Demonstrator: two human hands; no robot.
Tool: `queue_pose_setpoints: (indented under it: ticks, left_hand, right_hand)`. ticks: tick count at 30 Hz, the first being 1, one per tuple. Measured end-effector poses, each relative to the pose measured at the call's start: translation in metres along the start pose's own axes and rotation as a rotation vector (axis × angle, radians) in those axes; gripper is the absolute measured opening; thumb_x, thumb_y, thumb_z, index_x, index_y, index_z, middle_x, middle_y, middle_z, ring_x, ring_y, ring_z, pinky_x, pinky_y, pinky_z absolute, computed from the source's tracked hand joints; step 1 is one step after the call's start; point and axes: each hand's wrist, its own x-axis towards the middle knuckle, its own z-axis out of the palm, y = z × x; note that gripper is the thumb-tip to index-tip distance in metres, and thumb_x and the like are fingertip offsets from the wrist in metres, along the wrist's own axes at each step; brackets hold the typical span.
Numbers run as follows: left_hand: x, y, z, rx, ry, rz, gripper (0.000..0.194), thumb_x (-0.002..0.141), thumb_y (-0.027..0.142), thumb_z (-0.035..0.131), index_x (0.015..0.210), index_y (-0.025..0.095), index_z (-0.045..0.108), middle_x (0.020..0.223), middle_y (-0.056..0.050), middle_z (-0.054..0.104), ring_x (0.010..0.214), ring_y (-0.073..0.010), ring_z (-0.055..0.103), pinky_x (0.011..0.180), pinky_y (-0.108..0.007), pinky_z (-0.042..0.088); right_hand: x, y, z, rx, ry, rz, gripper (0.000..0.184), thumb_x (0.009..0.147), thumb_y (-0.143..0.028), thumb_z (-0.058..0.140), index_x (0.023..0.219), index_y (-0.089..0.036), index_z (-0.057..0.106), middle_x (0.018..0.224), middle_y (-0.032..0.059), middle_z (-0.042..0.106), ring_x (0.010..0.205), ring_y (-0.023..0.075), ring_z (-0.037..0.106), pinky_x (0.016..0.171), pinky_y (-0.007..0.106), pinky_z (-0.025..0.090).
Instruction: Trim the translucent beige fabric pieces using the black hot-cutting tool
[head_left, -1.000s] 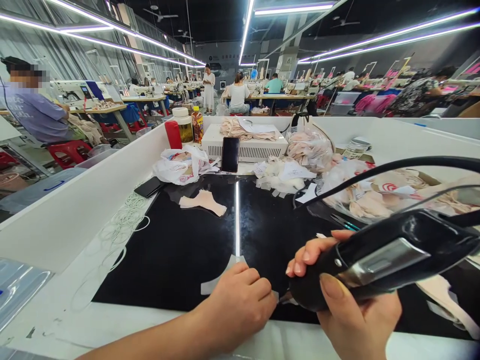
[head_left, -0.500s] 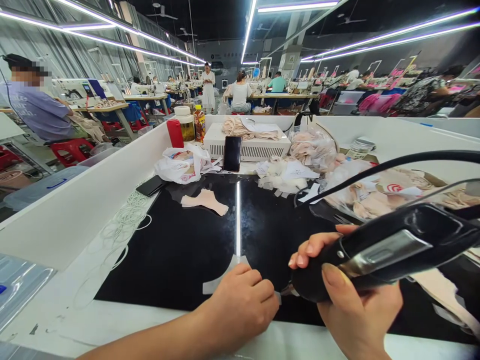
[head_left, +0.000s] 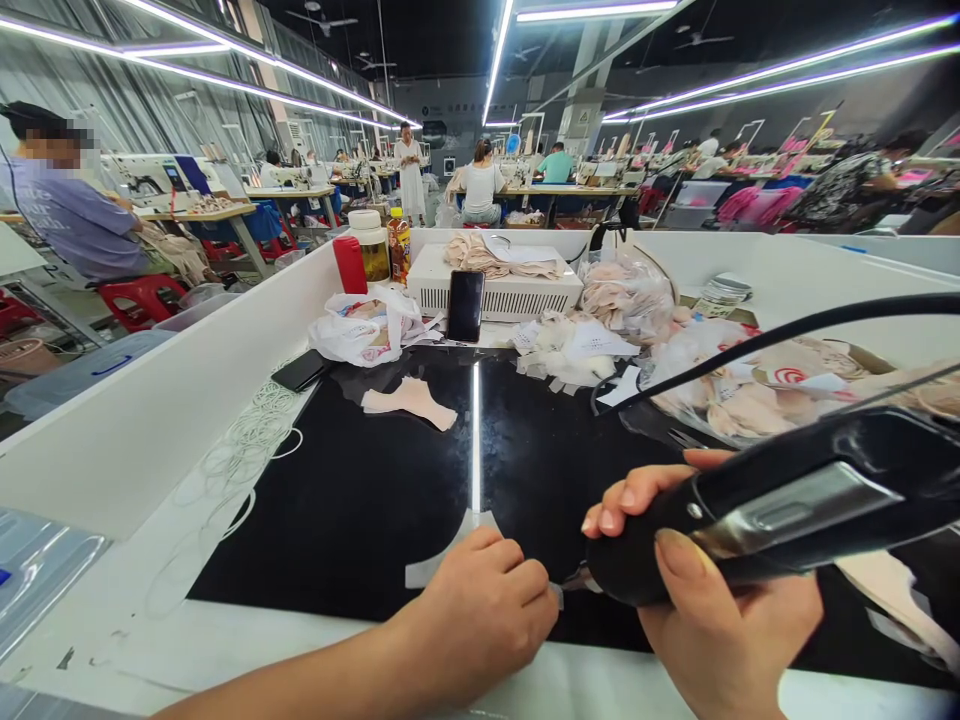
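My right hand [head_left: 720, 620] grips a black corded hand tool [head_left: 787, 500], its tip pointing left and down at the black glossy work surface [head_left: 360, 500]. My left hand [head_left: 480, 610] is curled into a loose fist, pressing down a thin clear curved piece [head_left: 450, 550] right next to the tool tip. The tool's black cable [head_left: 750, 345] arcs off to the right. A beige fabric cut piece [head_left: 409, 402] lies alone farther back on the black surface.
At the back stand a white box [head_left: 499, 290] with a phone [head_left: 466, 306] leaning on it, a red cup [head_left: 348, 265], jars, a plastic bag [head_left: 360, 330] and heaps of beige fabric pieces [head_left: 720, 390]. White elastic loops [head_left: 247, 450] lie left. Other workers sit at tables beyond.
The tool and my right hand have shifted slightly right and tilted flatter. My left hand stays on the clear piece.
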Motion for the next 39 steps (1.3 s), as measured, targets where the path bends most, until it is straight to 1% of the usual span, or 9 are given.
queue_pose_setpoints:
  ticks: [4, 7, 10, 14, 20, 28, 33, 36, 39]
  left_hand:
    - [-0.003, 0.000, 0.001, -0.001, -0.002, -0.001, 0.014, 0.096, 0.009, 0.063, 0.086, 0.016, 0.057, 0.078, 0.002, 0.054, 0.069, -0.0154, 0.048, 0.066, -0.033, 0.036]
    - [-0.004, -0.001, 0.000, -0.004, 0.009, -0.001, 0.013, 0.095, 0.008, 0.064, 0.085, 0.015, 0.058, 0.077, 0.002, 0.054, 0.068, -0.0154, 0.047, 0.065, -0.033, 0.035]
    - [-0.002, -0.001, -0.002, -0.008, 0.024, -0.002, 0.015, 0.093, 0.006, 0.063, 0.083, 0.015, 0.057, 0.076, 0.002, 0.053, 0.067, -0.0151, 0.045, 0.064, -0.033, 0.035]
    - [0.003, 0.000, -0.002, -0.015, 0.016, -0.004, 0.015, 0.095, 0.007, 0.062, 0.083, 0.015, 0.057, 0.076, 0.002, 0.053, 0.068, -0.0154, 0.046, 0.064, -0.033, 0.035]
    - [0.004, 0.001, -0.004, -0.002, 0.036, -0.002, 0.016, 0.095, 0.007, 0.063, 0.083, 0.015, 0.057, 0.076, 0.002, 0.053, 0.067, -0.0149, 0.046, 0.063, -0.033, 0.035]
    - [-0.001, 0.000, -0.004, -0.003, -0.028, 0.000, 0.012, 0.098, 0.009, 0.062, 0.089, 0.016, 0.058, 0.077, 0.002, 0.055, 0.069, -0.0153, 0.049, 0.066, -0.032, 0.037]
    - [0.000, 0.001, -0.003, -0.019, -0.011, -0.010, 0.011, 0.098, 0.008, 0.062, 0.089, 0.015, 0.059, 0.078, 0.002, 0.055, 0.070, -0.0157, 0.049, 0.067, -0.033, 0.038]
    - [0.001, 0.000, -0.004, -0.018, -0.019, -0.005, 0.012, 0.098, 0.009, 0.061, 0.088, 0.016, 0.058, 0.078, 0.002, 0.056, 0.070, -0.0156, 0.049, 0.066, -0.033, 0.039]
    - [0.000, 0.000, -0.005, -0.019, -0.039, -0.009, 0.013, 0.098, 0.009, 0.061, 0.087, 0.016, 0.058, 0.077, 0.002, 0.056, 0.069, -0.0155, 0.051, 0.066, -0.032, 0.040]
  right_hand:
    - [0.002, -0.003, 0.004, -0.010, 0.030, -0.021, 0.038, 0.089, -0.030, 0.082, 0.121, -0.028, 0.062, 0.085, -0.0011, 0.065, 0.068, 0.0170, 0.064, 0.061, 0.035, 0.063]
    - [0.002, -0.005, 0.004, -0.002, 0.049, -0.010, 0.039, 0.088, -0.031, 0.083, 0.121, -0.028, 0.062, 0.085, -0.0014, 0.064, 0.069, 0.0175, 0.064, 0.060, 0.035, 0.063]
    - [0.001, -0.004, 0.002, -0.005, 0.028, 0.002, 0.038, 0.089, -0.031, 0.082, 0.121, -0.028, 0.061, 0.084, -0.0011, 0.064, 0.068, 0.0176, 0.064, 0.059, 0.035, 0.063]
    - [-0.001, -0.001, -0.002, -0.032, -0.005, -0.014, 0.037, 0.090, -0.030, 0.080, 0.122, -0.028, 0.061, 0.086, -0.0007, 0.065, 0.069, 0.0175, 0.065, 0.061, 0.035, 0.063]
    - [-0.001, 0.000, -0.002, -0.057, 0.008, -0.016, 0.033, 0.093, -0.027, 0.077, 0.122, -0.029, 0.061, 0.085, -0.0011, 0.065, 0.067, 0.0174, 0.065, 0.060, 0.036, 0.063]
    - [0.000, -0.010, 0.003, 0.036, 0.020, 0.013, 0.036, 0.089, -0.031, 0.082, 0.119, -0.028, 0.063, 0.081, -0.0011, 0.065, 0.065, 0.0173, 0.064, 0.056, 0.035, 0.063]
    - [-0.008, -0.009, 0.001, 0.044, -0.037, 0.036, 0.035, 0.091, -0.027, 0.078, 0.122, -0.029, 0.063, 0.084, -0.0001, 0.066, 0.067, 0.0176, 0.066, 0.059, 0.036, 0.064]
    - [-0.008, -0.008, 0.001, 0.028, -0.040, 0.043, 0.030, 0.093, -0.025, 0.076, 0.120, -0.029, 0.063, 0.083, -0.0007, 0.066, 0.066, 0.0167, 0.066, 0.059, 0.035, 0.064]
    - [-0.005, -0.012, 0.003, 0.039, -0.019, 0.049, 0.031, 0.091, -0.030, 0.080, 0.117, -0.028, 0.064, 0.081, -0.0012, 0.066, 0.064, 0.0165, 0.065, 0.057, 0.034, 0.063]
